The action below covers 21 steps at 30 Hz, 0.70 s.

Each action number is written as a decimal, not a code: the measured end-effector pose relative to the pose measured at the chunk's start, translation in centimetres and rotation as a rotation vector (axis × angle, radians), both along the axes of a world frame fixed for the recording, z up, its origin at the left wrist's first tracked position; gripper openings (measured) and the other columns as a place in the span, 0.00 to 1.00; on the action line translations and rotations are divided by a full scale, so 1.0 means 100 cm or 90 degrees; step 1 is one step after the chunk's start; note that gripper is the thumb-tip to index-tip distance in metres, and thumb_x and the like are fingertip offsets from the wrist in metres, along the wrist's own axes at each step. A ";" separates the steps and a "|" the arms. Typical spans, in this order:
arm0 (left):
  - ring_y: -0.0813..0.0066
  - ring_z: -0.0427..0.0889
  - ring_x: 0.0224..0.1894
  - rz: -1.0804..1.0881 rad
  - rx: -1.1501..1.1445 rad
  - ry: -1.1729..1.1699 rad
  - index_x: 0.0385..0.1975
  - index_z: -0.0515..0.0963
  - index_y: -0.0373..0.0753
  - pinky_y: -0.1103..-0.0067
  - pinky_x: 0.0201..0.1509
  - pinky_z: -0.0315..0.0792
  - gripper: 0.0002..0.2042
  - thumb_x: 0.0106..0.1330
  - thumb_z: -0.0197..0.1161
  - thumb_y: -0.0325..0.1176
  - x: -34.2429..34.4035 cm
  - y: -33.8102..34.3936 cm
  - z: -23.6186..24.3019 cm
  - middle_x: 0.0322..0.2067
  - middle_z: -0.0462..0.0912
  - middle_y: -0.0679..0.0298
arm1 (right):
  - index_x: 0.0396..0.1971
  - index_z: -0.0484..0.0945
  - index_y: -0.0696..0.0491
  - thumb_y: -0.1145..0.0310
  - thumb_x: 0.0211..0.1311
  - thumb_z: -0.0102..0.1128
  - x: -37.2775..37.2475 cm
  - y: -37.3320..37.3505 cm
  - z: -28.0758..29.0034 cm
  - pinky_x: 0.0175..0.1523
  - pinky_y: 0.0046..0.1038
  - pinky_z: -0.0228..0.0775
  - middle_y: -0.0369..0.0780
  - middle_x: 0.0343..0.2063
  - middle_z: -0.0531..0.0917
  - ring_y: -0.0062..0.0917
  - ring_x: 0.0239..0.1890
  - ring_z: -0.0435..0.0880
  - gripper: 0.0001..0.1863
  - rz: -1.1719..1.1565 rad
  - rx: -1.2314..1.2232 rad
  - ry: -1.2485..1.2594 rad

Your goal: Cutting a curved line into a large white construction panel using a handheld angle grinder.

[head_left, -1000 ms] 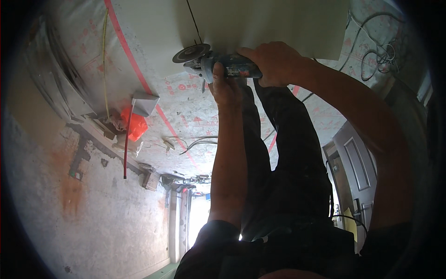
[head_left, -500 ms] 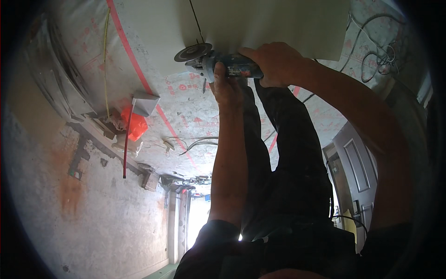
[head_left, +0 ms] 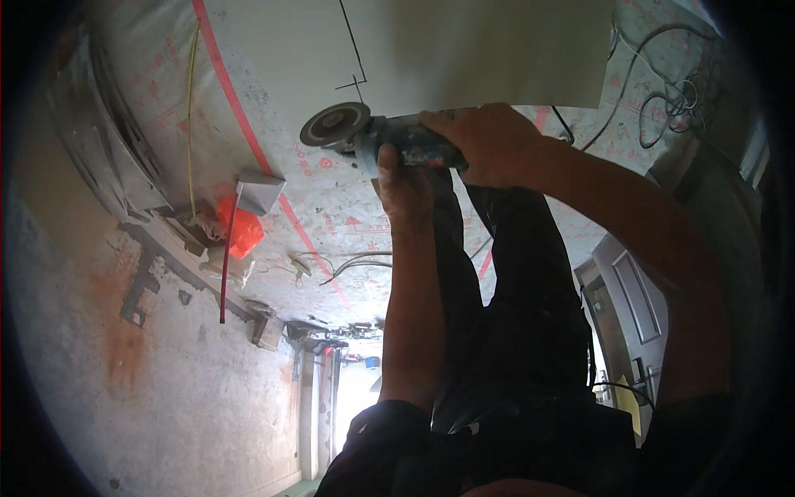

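Observation:
Both hands hold an angle grinder [head_left: 414, 142] with a dark blue-grey body, its round disc [head_left: 334, 124] facing up at the left end. My left hand [head_left: 403, 186] is closed round the head end, thumb up along its side. Round the rear of the body, at the right, wraps my right hand [head_left: 497, 142]. Just beyond the disc lies a large pale board [head_left: 480, 58], marked with a dark line [head_left: 354, 45] that ends in a small cross stroke. The disc sits apart from that stroke, near the board's near edge.
Printed white sheeting with red tape [head_left: 240, 124] covers the floor. A dustpan [head_left: 261, 192] with a red handle and an orange-red bag [head_left: 240, 229] are at the left by the wall. Cables [head_left: 681, 103] lie coiled at the far right; a panelled door [head_left: 633, 294] stands at the right.
The grinder has come toward me with both hands, a little to the left, and its disc has tilted to show more of its face. The line's cross stroke now shows.

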<state>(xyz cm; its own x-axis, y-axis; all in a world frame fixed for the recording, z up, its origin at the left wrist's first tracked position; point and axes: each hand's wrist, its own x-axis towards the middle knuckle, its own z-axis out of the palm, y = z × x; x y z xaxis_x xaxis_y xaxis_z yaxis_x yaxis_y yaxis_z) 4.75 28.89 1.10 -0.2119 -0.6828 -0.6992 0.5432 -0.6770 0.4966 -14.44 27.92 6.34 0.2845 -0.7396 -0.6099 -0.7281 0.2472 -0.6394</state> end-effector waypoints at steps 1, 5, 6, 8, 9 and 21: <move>0.66 0.79 0.54 0.025 0.002 -0.008 0.54 0.74 0.40 0.67 0.60 0.72 0.23 0.68 0.63 0.49 0.003 0.000 0.005 0.49 0.81 0.62 | 0.65 0.65 0.48 0.67 0.43 0.71 0.004 -0.008 0.014 0.44 0.41 0.78 0.49 0.35 0.84 0.43 0.36 0.86 0.43 0.006 0.039 -0.012; 0.65 0.78 0.55 0.088 0.154 0.108 0.52 0.75 0.41 0.66 0.61 0.72 0.22 0.67 0.63 0.49 0.002 0.001 0.019 0.49 0.81 0.61 | 0.66 0.62 0.48 0.64 0.44 0.73 0.028 -0.001 0.019 0.39 0.40 0.80 0.49 0.36 0.84 0.42 0.33 0.87 0.45 -0.024 0.058 -0.004; 0.64 0.78 0.55 0.093 0.160 0.087 0.52 0.75 0.40 0.66 0.62 0.72 0.21 0.67 0.63 0.49 -0.001 0.001 0.023 0.49 0.81 0.61 | 0.66 0.62 0.48 0.64 0.44 0.73 0.034 0.002 0.018 0.39 0.40 0.80 0.49 0.36 0.84 0.42 0.33 0.87 0.45 -0.027 0.056 0.001; 0.63 0.78 0.55 0.094 0.163 0.071 0.51 0.75 0.40 0.65 0.63 0.72 0.21 0.66 0.64 0.48 -0.002 -0.002 0.032 0.49 0.81 0.61 | 0.65 0.62 0.49 0.62 0.44 0.75 0.045 0.009 0.017 0.39 0.40 0.81 0.50 0.37 0.84 0.41 0.33 0.88 0.45 -0.048 0.011 0.028; 0.62 0.78 0.55 0.086 0.161 0.083 0.49 0.75 0.39 0.65 0.63 0.72 0.19 0.67 0.63 0.46 0.001 -0.006 0.036 0.49 0.81 0.60 | 0.65 0.62 0.49 0.62 0.44 0.75 0.048 0.007 0.021 0.39 0.40 0.81 0.50 0.37 0.84 0.41 0.33 0.88 0.45 -0.051 0.004 0.031; 0.63 0.80 0.53 -0.038 0.076 0.137 0.43 0.78 0.37 0.66 0.62 0.73 0.12 0.63 0.64 0.35 0.033 -0.041 0.030 0.46 0.83 0.58 | 0.63 0.61 0.54 0.65 0.44 0.75 0.091 0.017 0.027 0.38 0.38 0.80 0.50 0.40 0.82 0.42 0.35 0.87 0.45 -0.180 -0.022 0.044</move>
<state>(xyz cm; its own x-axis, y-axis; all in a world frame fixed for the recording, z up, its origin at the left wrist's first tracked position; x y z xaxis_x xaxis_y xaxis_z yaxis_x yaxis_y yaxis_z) 8.03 24.78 4.14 -0.4019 -0.5799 -0.7087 0.5844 -0.7583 0.2890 -5.31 29.59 9.07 0.0223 -0.8040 -0.5942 -0.6756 0.4260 -0.6017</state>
